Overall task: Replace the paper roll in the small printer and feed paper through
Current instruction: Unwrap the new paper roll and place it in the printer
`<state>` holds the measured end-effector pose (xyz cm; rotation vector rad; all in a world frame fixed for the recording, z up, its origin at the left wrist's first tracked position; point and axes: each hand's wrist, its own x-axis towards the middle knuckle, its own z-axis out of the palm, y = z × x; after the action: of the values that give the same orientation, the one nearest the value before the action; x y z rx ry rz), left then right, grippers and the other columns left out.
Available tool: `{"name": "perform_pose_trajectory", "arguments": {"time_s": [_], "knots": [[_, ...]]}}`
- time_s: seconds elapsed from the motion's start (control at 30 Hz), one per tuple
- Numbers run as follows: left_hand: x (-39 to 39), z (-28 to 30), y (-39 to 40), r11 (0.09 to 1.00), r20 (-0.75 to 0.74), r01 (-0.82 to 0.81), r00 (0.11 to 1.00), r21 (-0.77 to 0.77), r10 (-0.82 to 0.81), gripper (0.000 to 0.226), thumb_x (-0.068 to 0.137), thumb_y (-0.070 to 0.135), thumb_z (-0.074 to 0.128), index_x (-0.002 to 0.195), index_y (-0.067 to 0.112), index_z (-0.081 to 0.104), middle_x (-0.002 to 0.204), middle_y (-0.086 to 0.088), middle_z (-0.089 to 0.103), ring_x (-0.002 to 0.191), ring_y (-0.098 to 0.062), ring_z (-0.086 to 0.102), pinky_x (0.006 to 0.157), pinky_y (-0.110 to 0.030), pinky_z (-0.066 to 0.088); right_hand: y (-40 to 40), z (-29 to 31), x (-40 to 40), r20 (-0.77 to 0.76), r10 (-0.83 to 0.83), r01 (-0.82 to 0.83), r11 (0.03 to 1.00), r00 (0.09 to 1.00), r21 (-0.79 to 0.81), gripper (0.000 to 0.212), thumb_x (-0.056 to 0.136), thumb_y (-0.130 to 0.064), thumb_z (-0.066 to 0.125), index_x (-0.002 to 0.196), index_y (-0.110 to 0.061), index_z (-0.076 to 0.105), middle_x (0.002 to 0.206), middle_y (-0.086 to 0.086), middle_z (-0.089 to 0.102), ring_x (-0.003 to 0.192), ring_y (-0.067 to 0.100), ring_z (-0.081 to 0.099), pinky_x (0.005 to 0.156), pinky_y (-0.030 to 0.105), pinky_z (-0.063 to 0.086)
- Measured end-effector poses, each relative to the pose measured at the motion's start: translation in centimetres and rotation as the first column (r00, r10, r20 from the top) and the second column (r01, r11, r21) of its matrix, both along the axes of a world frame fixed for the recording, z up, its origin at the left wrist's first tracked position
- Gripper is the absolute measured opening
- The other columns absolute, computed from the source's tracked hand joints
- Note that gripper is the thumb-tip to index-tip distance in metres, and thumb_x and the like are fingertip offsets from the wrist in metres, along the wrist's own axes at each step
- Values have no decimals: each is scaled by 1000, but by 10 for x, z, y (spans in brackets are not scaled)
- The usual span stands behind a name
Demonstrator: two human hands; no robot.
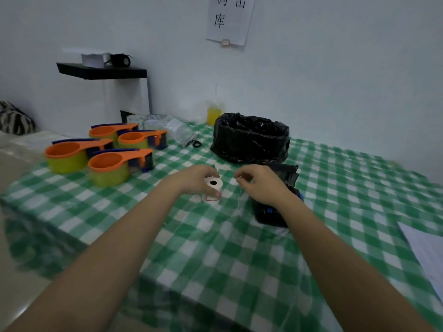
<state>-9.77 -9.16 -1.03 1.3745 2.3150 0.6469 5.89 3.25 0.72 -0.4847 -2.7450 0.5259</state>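
My left hand (195, 179) grips a small white paper roll (213, 183) with a dark core hole, held just above the green checked tablecloth (215, 248). A second white piece with a red edge (211, 198) lies right under it. My right hand (261, 185) pinches a thin clear strip (239, 195) that hangs down from its fingertips, likely wrapping or the paper's loose end. The small black printer (275, 212) stands behind and under my right hand with its lid (285, 172) raised; much of it is hidden by my wrist.
A bin lined with a black bag (250, 137) stands behind the hands. Several orange-and-green tape dispensers (107, 159) crowd the left. A cup of yellow drink (214, 113) sits by the wall. White paper sheets (426, 252) lie at the right edge.
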Motion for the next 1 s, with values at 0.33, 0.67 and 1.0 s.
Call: {"name": "perform_pose_trajectory", "arguments": {"time_s": [0.33,0.67,1.0], "knots": [[22,27,11,868,426,-150,902,473,-77,33,84,30,67,114,19,59,114,-1,63,99,-16,64,85,-30,54,7,7,21,-330,-171,46,934,928,-354,35,89,-28,58,124,-20,58,120,-2,59,101,11,56,91,30,48],[58,32,40,825,590,-158,770,542,-241,24,88,29,60,110,17,62,107,-3,68,103,-19,65,94,-34,53,20,12,46,-449,-184,-162,763,874,-626,29,84,-12,66,113,-17,66,110,8,70,103,23,67,92,42,55],[83,41,48,859,244,37,952,511,-186,41,93,59,23,89,29,50,69,-4,52,50,-11,49,51,-31,48,26,22,59,-451,-193,-238,638,871,-732,21,88,-8,57,107,-13,66,99,4,66,96,23,63,88,42,54]]}}
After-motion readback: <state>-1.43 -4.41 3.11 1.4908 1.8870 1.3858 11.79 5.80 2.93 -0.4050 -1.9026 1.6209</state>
